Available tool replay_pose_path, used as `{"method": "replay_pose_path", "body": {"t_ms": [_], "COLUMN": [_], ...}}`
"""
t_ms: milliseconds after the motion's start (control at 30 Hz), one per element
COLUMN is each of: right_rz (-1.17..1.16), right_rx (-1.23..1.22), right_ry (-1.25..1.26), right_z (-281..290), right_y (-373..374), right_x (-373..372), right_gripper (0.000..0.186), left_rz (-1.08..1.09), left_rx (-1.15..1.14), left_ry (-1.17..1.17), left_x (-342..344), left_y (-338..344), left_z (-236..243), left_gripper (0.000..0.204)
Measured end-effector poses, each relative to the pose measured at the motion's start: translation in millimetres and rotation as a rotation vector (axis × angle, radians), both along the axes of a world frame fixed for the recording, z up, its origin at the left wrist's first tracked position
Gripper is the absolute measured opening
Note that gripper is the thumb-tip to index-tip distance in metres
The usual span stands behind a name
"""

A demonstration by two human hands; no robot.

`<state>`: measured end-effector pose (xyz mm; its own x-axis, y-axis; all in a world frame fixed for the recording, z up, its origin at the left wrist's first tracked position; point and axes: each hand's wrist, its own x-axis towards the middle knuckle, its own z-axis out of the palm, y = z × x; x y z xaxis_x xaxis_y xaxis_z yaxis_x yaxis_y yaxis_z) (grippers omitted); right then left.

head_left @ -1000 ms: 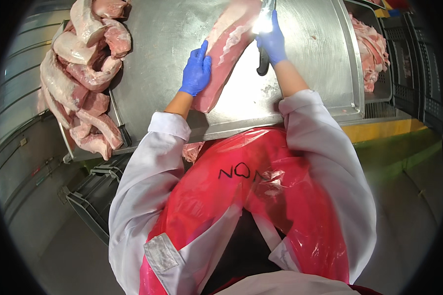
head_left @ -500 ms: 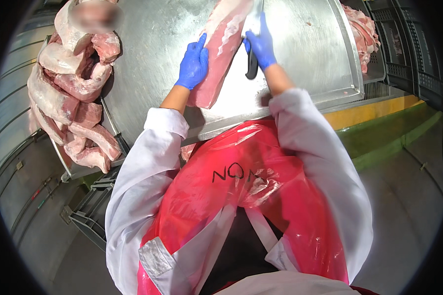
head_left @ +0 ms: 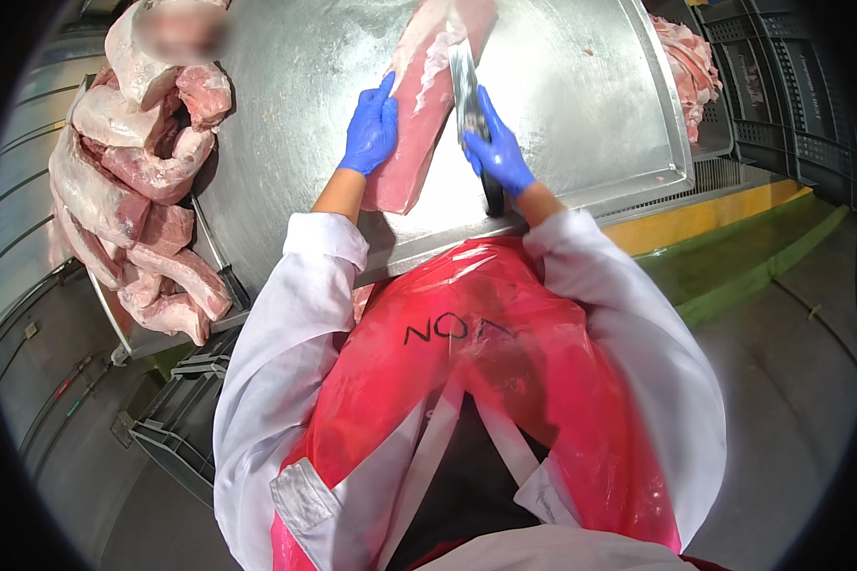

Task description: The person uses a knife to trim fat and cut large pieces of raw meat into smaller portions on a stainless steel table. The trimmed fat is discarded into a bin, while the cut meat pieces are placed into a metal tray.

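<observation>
A long strip of pale pink meat (head_left: 408,152) with a whitish fatty band lies lengthwise on the steel work tray (head_left: 257,86). My left hand (head_left: 369,133), in a blue glove, grips its left edge, fingers pointing away from me. My right hand (head_left: 497,152), also gloved in blue, holds a black-handled knife (head_left: 465,76) just right of the meat, its broad blade pointing away from me along the meat's right side, the tip over or against it; I cannot tell if it touches.
A heap of large meat pieces (head_left: 114,209) fills the left end of the table. Beyond the tray's right rim are a container of pink trimmings (head_left: 686,76) and dark perforated crates (head_left: 781,86). Grey crates (head_left: 176,428) stand low at the left, beside the red apron (head_left: 467,295) on my body.
My right hand has moved down and toward me with the knife, bringing the handle near the tray's front edge. My left hand stays on the meat; the view has shifted a little.
</observation>
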<state>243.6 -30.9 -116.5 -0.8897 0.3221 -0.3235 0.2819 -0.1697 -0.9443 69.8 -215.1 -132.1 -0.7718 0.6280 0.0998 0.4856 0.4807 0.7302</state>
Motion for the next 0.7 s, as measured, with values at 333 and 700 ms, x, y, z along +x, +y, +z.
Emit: {"method": "replay_pose_path", "body": {"t_ms": [333, 700], "right_rz": [-0.030, 0.265], "right_rx": [0.093, 0.328], "right_ry": [-0.102, 0.086], "right_z": [48, 13], "right_y": [89, 152], "right_x": [143, -85], "right_gripper": [0.083, 0.076], "left_rz": [-0.044, 0.299], "left_rx": [0.005, -0.035], "left_ry": [0.595, -0.156], "left_x": [-1, -24], "left_y": [109, 145], "left_z": [74, 72], "left_gripper": [0.038, 0.020]}}
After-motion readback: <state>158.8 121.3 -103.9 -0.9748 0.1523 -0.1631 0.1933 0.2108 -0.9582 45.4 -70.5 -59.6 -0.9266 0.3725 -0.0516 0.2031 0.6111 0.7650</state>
